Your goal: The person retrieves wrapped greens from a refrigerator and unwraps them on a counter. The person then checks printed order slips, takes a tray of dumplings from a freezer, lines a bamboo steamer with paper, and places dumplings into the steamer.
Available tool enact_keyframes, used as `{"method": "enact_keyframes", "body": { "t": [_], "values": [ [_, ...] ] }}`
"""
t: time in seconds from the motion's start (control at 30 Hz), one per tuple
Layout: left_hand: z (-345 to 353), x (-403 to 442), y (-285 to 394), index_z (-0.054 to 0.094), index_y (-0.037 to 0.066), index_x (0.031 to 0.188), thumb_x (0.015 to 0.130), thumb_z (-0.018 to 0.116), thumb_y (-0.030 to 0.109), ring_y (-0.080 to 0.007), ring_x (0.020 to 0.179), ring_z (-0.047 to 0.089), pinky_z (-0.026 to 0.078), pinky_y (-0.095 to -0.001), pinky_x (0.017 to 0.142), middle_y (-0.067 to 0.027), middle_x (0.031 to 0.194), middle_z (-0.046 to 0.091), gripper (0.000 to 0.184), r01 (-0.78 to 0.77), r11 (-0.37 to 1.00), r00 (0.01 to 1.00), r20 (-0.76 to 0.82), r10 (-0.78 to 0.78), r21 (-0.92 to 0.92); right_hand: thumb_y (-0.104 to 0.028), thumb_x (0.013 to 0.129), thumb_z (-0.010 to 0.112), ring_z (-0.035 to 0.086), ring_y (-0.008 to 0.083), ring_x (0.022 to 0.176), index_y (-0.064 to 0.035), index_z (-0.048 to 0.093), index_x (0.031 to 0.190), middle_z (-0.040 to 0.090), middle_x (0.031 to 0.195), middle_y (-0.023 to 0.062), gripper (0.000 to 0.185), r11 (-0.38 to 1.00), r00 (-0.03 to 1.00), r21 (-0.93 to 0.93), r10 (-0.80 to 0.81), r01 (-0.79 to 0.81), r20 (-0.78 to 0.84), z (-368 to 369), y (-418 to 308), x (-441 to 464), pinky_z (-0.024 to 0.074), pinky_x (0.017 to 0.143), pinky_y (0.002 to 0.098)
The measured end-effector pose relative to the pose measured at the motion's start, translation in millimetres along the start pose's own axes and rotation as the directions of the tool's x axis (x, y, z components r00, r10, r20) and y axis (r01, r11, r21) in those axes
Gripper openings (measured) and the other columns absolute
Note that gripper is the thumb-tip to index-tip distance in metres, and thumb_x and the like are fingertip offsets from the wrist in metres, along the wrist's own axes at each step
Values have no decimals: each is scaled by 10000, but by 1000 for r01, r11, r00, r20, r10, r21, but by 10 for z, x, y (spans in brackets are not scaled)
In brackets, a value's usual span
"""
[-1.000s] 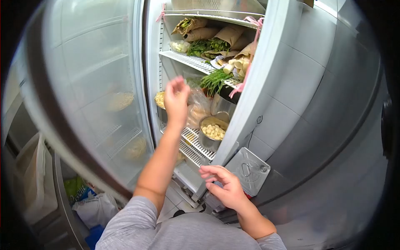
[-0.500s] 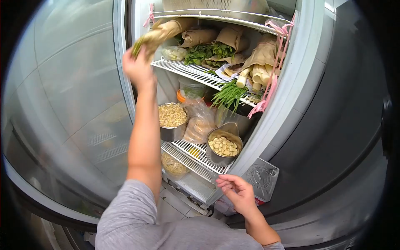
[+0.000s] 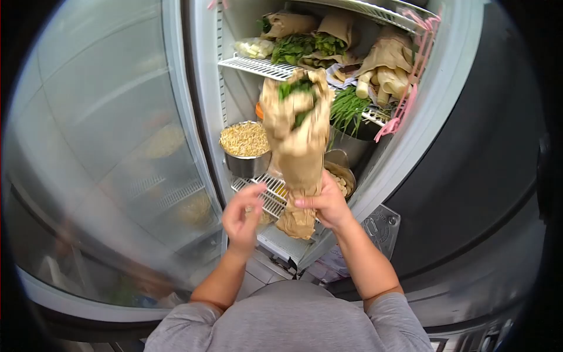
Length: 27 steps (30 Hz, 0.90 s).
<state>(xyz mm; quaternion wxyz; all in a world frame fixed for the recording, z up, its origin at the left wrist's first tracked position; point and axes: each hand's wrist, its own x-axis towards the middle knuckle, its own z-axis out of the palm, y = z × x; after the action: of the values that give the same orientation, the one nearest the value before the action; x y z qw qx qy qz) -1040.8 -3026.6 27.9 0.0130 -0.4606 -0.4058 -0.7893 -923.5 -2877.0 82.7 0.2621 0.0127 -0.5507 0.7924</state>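
My right hand [image 3: 329,202] grips the lower part of a brown paper bundle [image 3: 300,158], which stands roughly upright before the fridge shelves. Green leaves show in the bundle's open top. To the left of the bundle's lower end is my left hand [image 3: 243,217], its fingers curled but apart, with nothing in them. Behind the bundle, a metal pot of bean sprouts [image 3: 245,141] sits on the lower shelf. A container of pale cloves [image 3: 341,179] is partly hidden behind my right hand.
On the upper shelf [image 3: 258,66] lie paper-wrapped greens [image 3: 337,32], a bag of pale vegetables [image 3: 254,47] and thick white stalks [image 3: 392,81]. Green chives [image 3: 350,108] hang below. The glass door [image 3: 117,129] stands at the left; pink ties [image 3: 410,88] hang at the right.
My left hand pulled the paper bundle off the upper shelf, then let go and came down. My right hand has risen and taken hold of the bundle.
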Motion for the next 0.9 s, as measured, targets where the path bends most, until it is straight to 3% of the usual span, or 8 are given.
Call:
{"method": "enact_keyframes", "body": {
  "t": [0.13,0.27,0.43,0.5,0.63,0.7,0.8,0.9],
  "values": [
    [174,132,142,449,-36,1278,740,781,141,-218,1193,475,350,-351,1026,-135,1285,507,656,159,983,981,129,-147,-88,87,648,780,575,145,1075,-42,482,1297,609,1175,36,726,993,995,-85,86,-82,49,-93,174,-223,457,950,311],
    [393,-110,89,443,-26,1306,707,820,166,-211,1204,476,363,-341,1020,-121,1273,520,733,275,960,883,379,-276,58,69,666,780,576,138,1065,-30,464,1309,604,1180,35,723,990,992,-59,128,-128,-8,-159,183,-569,464,927,302],
    [823,-330,288,424,-10,1343,771,720,119,-200,1239,452,382,-342,1020,-131,1360,478,657,528,841,722,583,-372,-117,-38,711,793,561,181,1085,-41,399,1366,564,1233,77,764,940,984,-291,154,-175,-94,-182,-53,-1319,454,931,326],
    [1005,-553,372,445,-18,1326,800,691,160,-227,1269,434,352,-370,1054,-140,1372,471,608,579,778,763,498,-412,-242,-165,730,801,534,243,1132,-41,389,1376,509,1290,141,776,572,972,-815,-228,89,-53,-137,-244,-1623,444,935,364],
    [1334,-805,428,413,-19,1347,835,667,258,-272,1345,343,276,-414,1110,-159,1378,450,635,595,784,720,549,-424,-174,-268,722,802,495,315,1190,-40,376,1382,455,1338,181,818,289,948,-942,-310,173,79,-240,-563,-2106,430,955,387],
    [1411,-812,409,372,5,1388,855,656,293,-278,1366,304,265,-414,1117,-153,1417,413,669,386,920,720,645,-256,-65,-225,735,791,505,326,1188,-36,374,1380,466,1326,185,791,329,947,-935,-321,131,19,-233,-597,-2286,419,973,387],
    [1474,-705,483,299,72,1448,872,649,316,-261,1378,285,245,-424,1124,-127,1495,322,717,571,821,349,906,-239,-4,-135,729,758,544,293,1156,-38,396,1356,516,1282,171,731,690,959,-724,-200,-8,-201,-403,-523,-2602,424,969,359],
    [1435,-45,816,484,56,1330,862,661,239,-234,1322,390,354,-373,1059,-128,1447,401,532,1,998,377,925,-53,57,-141,713,772,567,254,1127,-32,458,1304,578,1209,146,678,541,949,-835,-197,-103,-245,-515,-703,-2989,442,945,341]
  ]
}}
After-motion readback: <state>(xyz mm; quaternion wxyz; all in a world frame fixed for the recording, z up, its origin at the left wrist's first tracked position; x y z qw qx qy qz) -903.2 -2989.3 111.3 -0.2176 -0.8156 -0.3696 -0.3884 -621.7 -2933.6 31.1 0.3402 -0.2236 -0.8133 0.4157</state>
